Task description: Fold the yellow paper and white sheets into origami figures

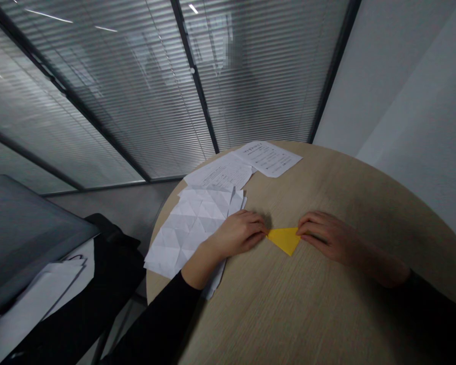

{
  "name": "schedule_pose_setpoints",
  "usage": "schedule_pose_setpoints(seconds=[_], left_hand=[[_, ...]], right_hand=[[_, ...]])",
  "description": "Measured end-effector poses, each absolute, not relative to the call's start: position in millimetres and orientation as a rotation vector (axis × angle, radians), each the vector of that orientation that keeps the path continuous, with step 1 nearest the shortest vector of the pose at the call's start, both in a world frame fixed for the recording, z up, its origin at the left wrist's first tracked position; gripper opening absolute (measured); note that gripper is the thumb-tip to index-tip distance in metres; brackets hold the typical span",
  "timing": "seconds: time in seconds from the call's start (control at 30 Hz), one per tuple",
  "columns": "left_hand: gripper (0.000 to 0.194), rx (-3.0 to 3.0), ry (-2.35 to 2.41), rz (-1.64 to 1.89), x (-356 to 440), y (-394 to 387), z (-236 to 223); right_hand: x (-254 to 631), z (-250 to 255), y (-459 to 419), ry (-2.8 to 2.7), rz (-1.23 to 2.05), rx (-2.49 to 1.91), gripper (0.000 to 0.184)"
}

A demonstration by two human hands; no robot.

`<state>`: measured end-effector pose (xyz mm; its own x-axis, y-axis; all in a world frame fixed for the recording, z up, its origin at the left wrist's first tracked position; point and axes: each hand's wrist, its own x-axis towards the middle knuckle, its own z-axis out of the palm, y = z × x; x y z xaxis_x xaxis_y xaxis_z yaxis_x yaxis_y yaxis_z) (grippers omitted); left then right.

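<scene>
A piece of folded yellow paper [287, 239], roughly triangular with one point toward me, is stretched between both hands just at the tabletop. My left hand [244, 232] pinches its left corner between thumb and fingers. At the opposite corner, my right hand [324, 235] grips the paper the same way. Creased white paper [197, 218], marked with a pattern of triangular folds, lies under and beside my left forearm. Whether the yellow paper touches the table along its whole length, I cannot tell.
Printed sheets [271, 158] lie at the far edge of the round wooden table [327, 314]. To the left stands a grey chair [30, 238] with white papers [41, 294] and dark cloth near it. Blinds [258, 96] behind glass close off the far side.
</scene>
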<state>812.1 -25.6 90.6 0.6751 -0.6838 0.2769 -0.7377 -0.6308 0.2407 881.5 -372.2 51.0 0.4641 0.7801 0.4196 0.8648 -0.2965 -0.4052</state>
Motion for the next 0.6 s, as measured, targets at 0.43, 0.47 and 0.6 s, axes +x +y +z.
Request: schedule_pose_setpoints(seconds=[0.43,0.47,0.6], left_hand=[[0.017,2.567,-0.956,0.206,811.6,-33.7,83.3],[0.016,2.566,-0.935,0.208,811.6,-34.0,82.6],[0.020,2.562,-0.893,0.213,811.7,-33.4,81.7]], right_hand=[[889.8,36.6,-382.2,-1.362,-0.126,-2.077,0.021],[890.0,35.9,-382.0,-1.364,-0.124,-2.071,0.022],[891.0,33.8,-382.8,-1.362,-0.118,-2.060,0.023]])
